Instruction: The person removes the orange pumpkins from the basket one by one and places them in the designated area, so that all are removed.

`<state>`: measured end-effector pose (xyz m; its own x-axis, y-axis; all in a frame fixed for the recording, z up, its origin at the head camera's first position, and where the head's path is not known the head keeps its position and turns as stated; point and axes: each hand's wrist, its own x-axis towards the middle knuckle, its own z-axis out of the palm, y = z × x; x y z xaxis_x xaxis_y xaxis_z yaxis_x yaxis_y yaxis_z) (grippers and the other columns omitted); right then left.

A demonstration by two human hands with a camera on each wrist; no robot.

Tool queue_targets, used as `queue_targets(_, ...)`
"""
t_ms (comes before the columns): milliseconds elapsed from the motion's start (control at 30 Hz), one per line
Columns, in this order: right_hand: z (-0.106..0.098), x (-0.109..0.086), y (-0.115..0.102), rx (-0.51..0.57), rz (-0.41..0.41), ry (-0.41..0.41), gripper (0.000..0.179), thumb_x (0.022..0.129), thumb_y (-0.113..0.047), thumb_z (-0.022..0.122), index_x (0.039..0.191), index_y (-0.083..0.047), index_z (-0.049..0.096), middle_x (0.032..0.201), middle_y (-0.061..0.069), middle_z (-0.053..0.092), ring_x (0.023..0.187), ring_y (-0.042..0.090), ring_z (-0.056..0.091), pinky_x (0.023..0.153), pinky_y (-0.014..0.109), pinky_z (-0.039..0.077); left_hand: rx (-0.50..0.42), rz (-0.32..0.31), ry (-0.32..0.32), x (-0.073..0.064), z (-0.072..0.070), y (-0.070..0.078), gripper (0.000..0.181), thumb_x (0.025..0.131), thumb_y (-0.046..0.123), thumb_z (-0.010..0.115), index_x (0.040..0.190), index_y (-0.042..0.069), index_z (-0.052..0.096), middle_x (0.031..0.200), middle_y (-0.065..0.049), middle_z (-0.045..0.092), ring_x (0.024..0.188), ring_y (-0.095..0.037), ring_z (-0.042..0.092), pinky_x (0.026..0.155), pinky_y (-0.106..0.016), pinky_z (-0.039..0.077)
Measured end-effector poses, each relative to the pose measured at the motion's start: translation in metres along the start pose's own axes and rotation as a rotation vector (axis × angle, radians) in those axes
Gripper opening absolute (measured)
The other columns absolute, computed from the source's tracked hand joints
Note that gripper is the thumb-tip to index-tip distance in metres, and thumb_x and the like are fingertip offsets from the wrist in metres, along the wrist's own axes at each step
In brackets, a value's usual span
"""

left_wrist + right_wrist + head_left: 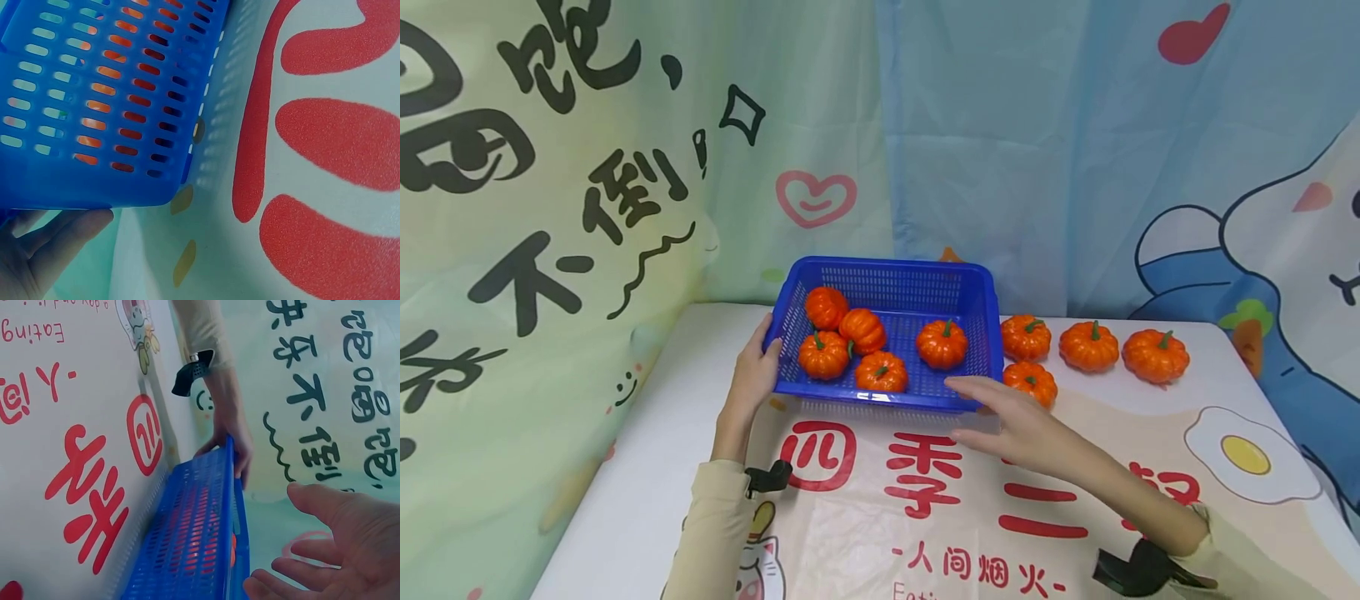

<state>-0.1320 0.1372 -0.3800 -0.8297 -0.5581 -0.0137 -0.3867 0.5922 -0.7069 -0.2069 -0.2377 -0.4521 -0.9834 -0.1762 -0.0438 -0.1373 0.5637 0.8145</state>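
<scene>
Both hands [880, 404] at blue basket [887, 279] — pumpkins [880, 343] inside

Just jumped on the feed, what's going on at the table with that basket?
A person has both hands at a blue basket on the table. The left hand grips its left rim; the right hand lies open at the front right corner, fingers straight along the rim. Five small orange pumpkins sit inside the basket, and four more stand on the table just to its right.
</scene>
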Motion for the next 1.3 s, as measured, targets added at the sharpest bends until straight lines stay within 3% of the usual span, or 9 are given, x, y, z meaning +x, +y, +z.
queue_targets(133, 0.0, 0.019, -0.008, -0.039, -0.049, -0.041, 0.06, 0.089, -0.031, 0.069, 0.141, -0.009, 0.05, 0.144, 0.014, 0.051, 0.131, 0.034, 0.051, 0.097, 0.046, 0.053, -0.003, 0.0, 0.001, 0.0, 0.001, 0.0, 0.055, 0.104, 0.026, 0.036, 0.156, 0.019, 0.02, 0.16, -0.013, 0.027, 0.147, -0.035, 0.028, 0.122, -0.052, 0.021)
queue_targets(267, -0.004, 0.051, -0.023, -0.151, -0.146, -0.069, 0.056, 0.09, -0.031, 0.068, 0.138, -0.008, 0.053, 0.142, 0.014, 0.053, 0.134, 0.034, 0.048, 0.105, 0.054, 0.046, -0.001, 0.001, -0.005, 0.0, 0.001, -0.001, 0.056, 0.104, 0.028, 0.036, 0.157, 0.02, 0.019, 0.161, -0.012, 0.026, 0.147, -0.035, 0.027, 0.122, -0.052, 0.021)
queue_targets(400, -0.003, 0.104, -0.034, -0.252, -0.184, -0.122, 0.052, 0.091, -0.029, 0.067, 0.138, -0.009, 0.054, 0.142, 0.014, 0.054, 0.134, 0.033, 0.048, 0.108, 0.052, 0.044, -0.001, 0.005, 0.003, 0.001, -0.003, -0.002, 0.057, 0.104, 0.028, 0.036, 0.157, 0.02, 0.018, 0.161, -0.012, 0.026, 0.148, -0.035, 0.027, 0.121, -0.052, 0.021)
queue_targets(533, 0.005, 0.164, -0.03, -0.321, -0.169, -0.192, 0.051, 0.092, -0.023, 0.065, 0.139, -0.007, 0.053, 0.142, 0.016, 0.052, 0.134, 0.033, 0.047, 0.112, 0.049, 0.04, -0.004, 0.01, 0.012, 0.002, -0.003, -0.003, 0.056, 0.104, 0.028, 0.035, 0.157, 0.018, 0.018, 0.161, -0.013, 0.026, 0.147, -0.035, 0.027, 0.121, -0.053, 0.02)
queue_targets(700, 0.019, 0.215, -0.015, -0.376, -0.144, -0.373, 0.055, 0.093, -0.017, 0.064, 0.144, -0.006, 0.047, 0.149, 0.018, 0.044, 0.142, 0.034, 0.036, 0.12, 0.049, 0.028, -0.015, 0.007, -0.004, 0.002, 0.0, -0.003, 0.056, 0.104, 0.028, 0.036, 0.157, 0.019, 0.019, 0.161, -0.012, 0.026, 0.148, -0.034, 0.027, 0.122, -0.052, 0.021)
queue_targets(833, 0.026, 0.233, -0.01, -0.471, -0.121, -0.459, 0.057, 0.091, -0.012, 0.065, 0.144, -0.006, 0.046, 0.153, 0.017, 0.039, 0.146, 0.034, 0.029, 0.123, 0.049, 0.02, -0.019, 0.012, 0.008, 0.002, 0.001, -0.002, 0.056, 0.103, 0.028, 0.037, 0.156, 0.02, 0.02, 0.16, -0.012, 0.027, 0.147, -0.033, 0.028, 0.121, -0.051, 0.022)
queue_targets(1100, 0.027, 0.24, -0.007, -0.557, -0.042, -0.42, 0.057, 0.088, -0.005, 0.066, 0.142, -0.013, 0.05, 0.155, 0.014, 0.037, 0.143, 0.036, 0.033, 0.118, 0.044, 0.032, -0.02, 0.011, 0.011, 0.003, 0.0, 0.0, 0.056, 0.103, 0.029, 0.036, 0.156, 0.02, 0.021, 0.16, -0.012, 0.028, 0.147, -0.033, 0.028, 0.122, -0.051, 0.021)
queue_targets(1300, 0.029, 0.241, -0.003, -0.609, -0.074, -0.405, 0.058, 0.087, -0.003, 0.067, 0.142, -0.011, 0.05, 0.151, 0.017, 0.042, 0.141, 0.035, 0.037, 0.118, 0.046, 0.03, -0.021, 0.012, 0.012, 0.002, 0.0, -0.002, 0.056, 0.103, 0.026, 0.037, 0.156, 0.018, 0.022, 0.16, -0.013, 0.028, 0.147, -0.034, 0.028, 0.122, -0.051, 0.021)
